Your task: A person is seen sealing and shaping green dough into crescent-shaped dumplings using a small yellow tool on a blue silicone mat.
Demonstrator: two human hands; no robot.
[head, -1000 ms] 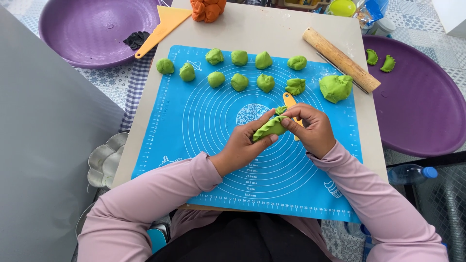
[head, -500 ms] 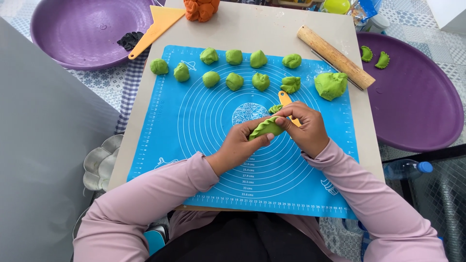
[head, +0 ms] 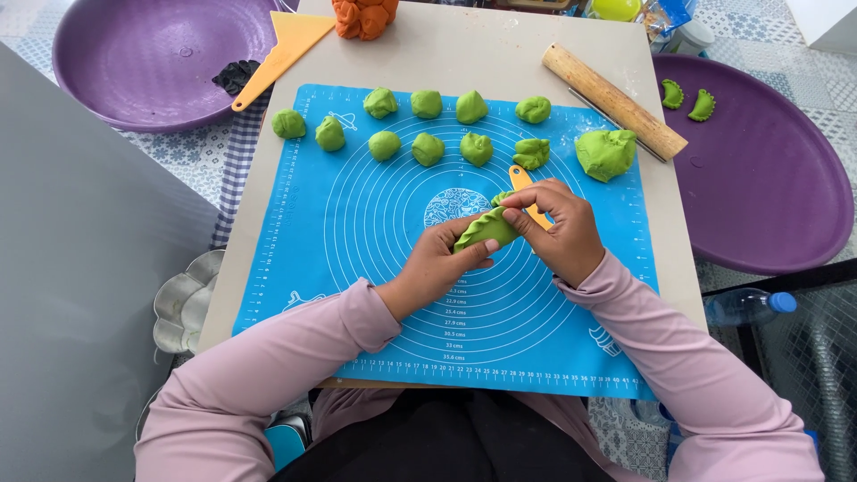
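Both hands hold one folded green dough dumpling (head: 485, 229) above the middle of the blue silicone mat (head: 357, 232). My left hand (head: 437, 268) supports its lower left end. My right hand (head: 558, 228) pinches the pleated upper edge with thumb and forefinger. An orange-handled tool (head: 520, 176) lies on the mat just behind my right hand, partly hidden by it. Several small green dough balls (head: 428, 148) sit in two rows along the mat's far side. A larger green dough lump (head: 605, 153) rests at the far right of the mat.
A wooden rolling pin (head: 612, 100) lies at the back right. The purple tray on the right (head: 768, 196) holds two finished green dumplings (head: 687, 98). A purple bowl (head: 152, 62) and orange scraper (head: 281, 54) sit at the back left, orange dough (head: 364, 16) at the back. A water bottle (head: 745, 306) lies at right.
The hands have stayed over the mat's middle, with the right fingers working along the dumpling's edge. The view has shifted slightly.
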